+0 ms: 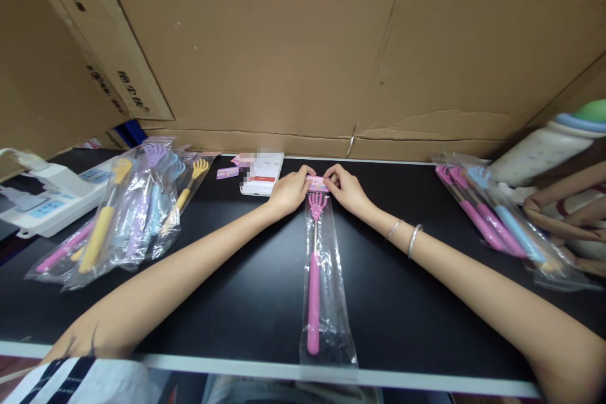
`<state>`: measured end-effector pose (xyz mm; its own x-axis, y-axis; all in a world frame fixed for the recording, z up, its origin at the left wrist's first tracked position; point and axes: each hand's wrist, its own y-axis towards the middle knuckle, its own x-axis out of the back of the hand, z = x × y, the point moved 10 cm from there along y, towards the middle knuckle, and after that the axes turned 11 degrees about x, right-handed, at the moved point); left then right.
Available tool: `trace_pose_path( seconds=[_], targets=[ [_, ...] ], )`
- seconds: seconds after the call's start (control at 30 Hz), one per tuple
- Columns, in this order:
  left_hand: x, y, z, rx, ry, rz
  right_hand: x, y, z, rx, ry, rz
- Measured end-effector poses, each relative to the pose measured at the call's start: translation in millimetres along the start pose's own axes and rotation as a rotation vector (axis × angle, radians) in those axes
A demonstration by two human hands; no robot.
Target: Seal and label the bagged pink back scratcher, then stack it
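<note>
A pink back scratcher [314, 278] lies in a clear plastic bag [331, 303] lengthwise on the black table [246, 290], claw end away from me. At the bag's far end sits a small pink label [317, 183]. My left hand [290, 189] pinches the label's left side and my right hand [345, 188] pinches its right side, both pressing it at the bag's top. Two thin bracelets circle my right wrist [406, 235].
A pile of bagged scratchers in yellow, purple, blue and pink [123, 214] lies at left, beside a white power strip [42, 199]. More bagged pink and blue ones [497, 221] lie at right near a cloth bag [563, 196]. A phone [262, 173] and loose pink labels [228, 172] lie ahead. Cardboard walls [303, 44] stand behind.
</note>
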<state>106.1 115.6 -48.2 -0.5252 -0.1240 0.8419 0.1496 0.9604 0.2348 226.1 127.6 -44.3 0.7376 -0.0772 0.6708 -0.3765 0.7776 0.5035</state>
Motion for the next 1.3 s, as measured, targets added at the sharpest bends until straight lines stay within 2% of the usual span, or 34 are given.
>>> trace_pose_path(
  seconds=[0.33,0.53,0.7,1.07,1.3],
  targets=[
    [2.8,-3.3,-1.7,0.010,0.084,-0.011,-7.0,4.2,-2.9,0.018,-0.093,0.082],
    [3.1,-6.4,-6.3,-0.013,0.132,-0.010,-12.8,7.0,2.5,0.099,-0.043,0.220],
    [3.0,-8.5,-7.8,-0.004,0.202,-0.011,-8.7,4.5,3.4,0.113,-0.141,0.173],
    [3.3,-10.1,-7.6,-0.008,0.266,-0.025,-8.9,-2.3,20.8,0.176,-0.390,0.224],
    [1.1,-10.4,-8.0,-0.011,0.318,0.003,-9.7,-4.0,24.1,0.157,-0.497,0.276]
  ],
)
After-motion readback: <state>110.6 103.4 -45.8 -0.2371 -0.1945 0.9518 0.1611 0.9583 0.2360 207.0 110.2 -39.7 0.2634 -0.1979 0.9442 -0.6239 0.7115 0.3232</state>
